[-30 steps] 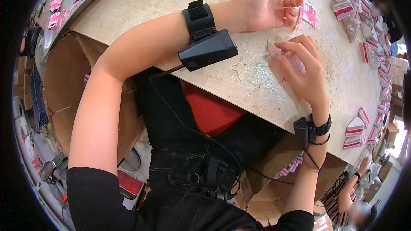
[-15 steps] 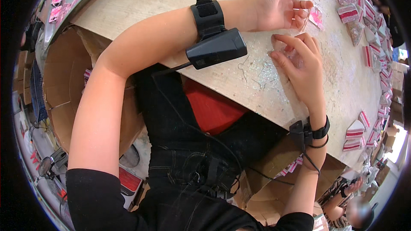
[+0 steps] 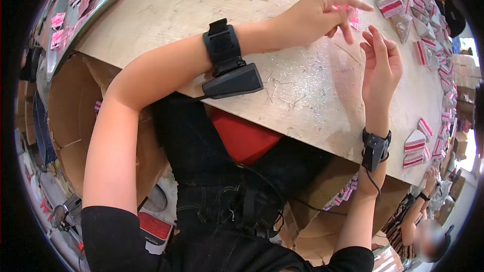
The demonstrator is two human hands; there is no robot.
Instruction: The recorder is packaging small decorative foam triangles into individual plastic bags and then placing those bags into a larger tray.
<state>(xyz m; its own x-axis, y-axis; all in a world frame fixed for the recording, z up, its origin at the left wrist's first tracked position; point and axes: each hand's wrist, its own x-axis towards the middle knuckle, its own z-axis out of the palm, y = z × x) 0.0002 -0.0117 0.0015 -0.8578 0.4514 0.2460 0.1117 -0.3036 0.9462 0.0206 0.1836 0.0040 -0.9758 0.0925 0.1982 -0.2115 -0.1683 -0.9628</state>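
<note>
My left hand (image 3: 322, 17) is over the far part of the table (image 3: 217, 25), palm down. Its index finger points right and the others hang apart, with nothing visible in them. Just beyond those fingers lies a packet with a pink label (image 3: 354, 19), partly hidden by the hand. My right hand (image 3: 380, 68) is raised close by on the right, fingers loosely bent and a little apart; I see nothing in it. Thin bent wire pieces (image 3: 277, 90) and scattered glitter (image 3: 315, 83) lie on the wood nearer to me. Each wrist wears a strapped black device.
Clear bags with pink-and-white tops (image 3: 390, 6) are heaped along the right edge, with a smaller group (image 3: 415, 143) nearer. A metal tray (image 3: 60, 45) of pink packets stands far left. Cardboard boxes (image 3: 70, 100) sit below the table. Another person (image 3: 413, 221) is at lower right.
My left hand has turned from palm up to palm down, its index finger stretching right. My right hand has lifted off the tabletop, moving right, its fingers now pointing up. The view has shifted slightly.
</note>
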